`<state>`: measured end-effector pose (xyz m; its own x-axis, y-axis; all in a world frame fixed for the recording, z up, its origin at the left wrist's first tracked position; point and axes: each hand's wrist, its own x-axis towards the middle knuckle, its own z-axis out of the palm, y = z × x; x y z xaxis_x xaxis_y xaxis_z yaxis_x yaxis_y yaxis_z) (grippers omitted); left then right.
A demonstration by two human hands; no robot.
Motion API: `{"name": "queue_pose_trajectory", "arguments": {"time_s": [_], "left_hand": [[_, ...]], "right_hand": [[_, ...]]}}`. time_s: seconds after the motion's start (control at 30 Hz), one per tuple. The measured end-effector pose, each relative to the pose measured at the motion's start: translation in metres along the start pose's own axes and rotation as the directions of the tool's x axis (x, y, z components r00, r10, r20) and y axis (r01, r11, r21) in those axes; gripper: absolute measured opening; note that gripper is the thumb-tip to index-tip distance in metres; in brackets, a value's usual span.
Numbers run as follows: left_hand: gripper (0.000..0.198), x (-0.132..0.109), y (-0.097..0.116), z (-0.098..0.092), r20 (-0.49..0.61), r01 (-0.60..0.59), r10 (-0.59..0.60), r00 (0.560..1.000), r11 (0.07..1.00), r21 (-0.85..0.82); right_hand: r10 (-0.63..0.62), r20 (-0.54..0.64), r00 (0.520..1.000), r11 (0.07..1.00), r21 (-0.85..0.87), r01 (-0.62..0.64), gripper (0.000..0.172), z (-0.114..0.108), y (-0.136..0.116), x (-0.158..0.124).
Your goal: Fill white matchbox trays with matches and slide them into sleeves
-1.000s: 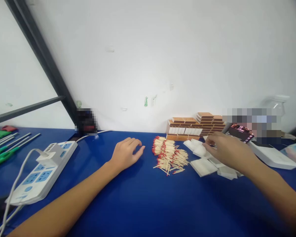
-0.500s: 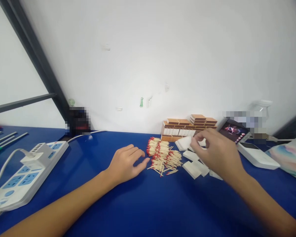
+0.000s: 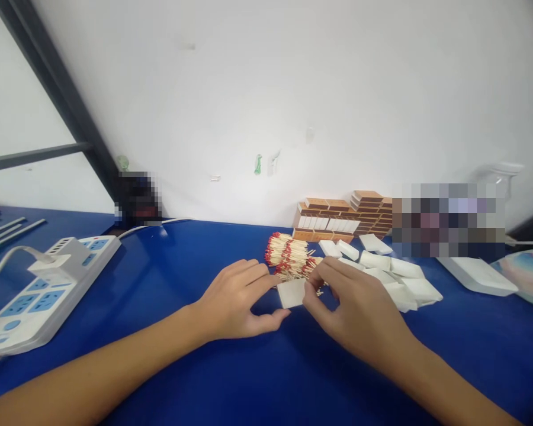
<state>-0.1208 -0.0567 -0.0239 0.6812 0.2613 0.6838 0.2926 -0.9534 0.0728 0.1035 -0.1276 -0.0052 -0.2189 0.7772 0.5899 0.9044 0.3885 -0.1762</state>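
Observation:
A small white matchbox tray (image 3: 292, 293) is between my two hands, just in front of the matches. My right hand (image 3: 359, 302) pinches its right end between thumb and fingers. My left hand (image 3: 240, 302) has its thumb and index finger at the two left corners of the tray, one on each side. Behind the tray lies a heap of red-tipped matches (image 3: 286, 248), partly hidden by the tray and my right hand. More white matchbox trays (image 3: 375, 260) lie loosely to the right, some behind my right hand.
Brown matchbox sleeves (image 3: 337, 219) stand stacked against the white wall (image 3: 204, 118). A power strip (image 3: 48, 296) with a plugged-in charger and cable lies at the left, near several thin rods (image 3: 9, 231). At the right are a white device (image 3: 479, 277) and a colourful pouch (image 3: 526, 272).
My right hand has moved left and down from the white trays, bringing one tray in front of the matches. My left hand has come to that tray's left end. The view has shifted slightly.

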Motion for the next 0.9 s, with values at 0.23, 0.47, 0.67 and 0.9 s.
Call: {"name": "queue_pose_trajectory", "arguments": {"time_s": [0.23,0.47,0.67,0.9], "left_hand": [[0.027,-0.002,-0.002,-0.002,0.274,0.068,-0.008,0.962,0.976,-0.207],[0.028,-0.005,-0.002,0.001,0.411,0.097,-0.024,0.911,0.983,-0.156],[0.027,-0.005,-0.007,0.001,0.415,0.109,-0.035,0.909,0.982,-0.156],[0.025,-0.003,-0.007,0.000,0.397,0.147,-0.060,0.916,0.970,-0.193]], "right_hand": [[-0.062,0.052,0.997,0.998,-0.023,0.063,0.027,-0.022,0.057,0.017],[-0.080,0.478,0.875,0.981,0.195,-0.017,0.008,-0.020,0.066,0.012],[-0.050,0.604,0.795,0.983,0.171,-0.069,0.008,-0.010,0.055,0.006],[-0.020,0.566,0.824,0.985,0.151,-0.080,0.010,-0.005,0.060,0.005]]}}
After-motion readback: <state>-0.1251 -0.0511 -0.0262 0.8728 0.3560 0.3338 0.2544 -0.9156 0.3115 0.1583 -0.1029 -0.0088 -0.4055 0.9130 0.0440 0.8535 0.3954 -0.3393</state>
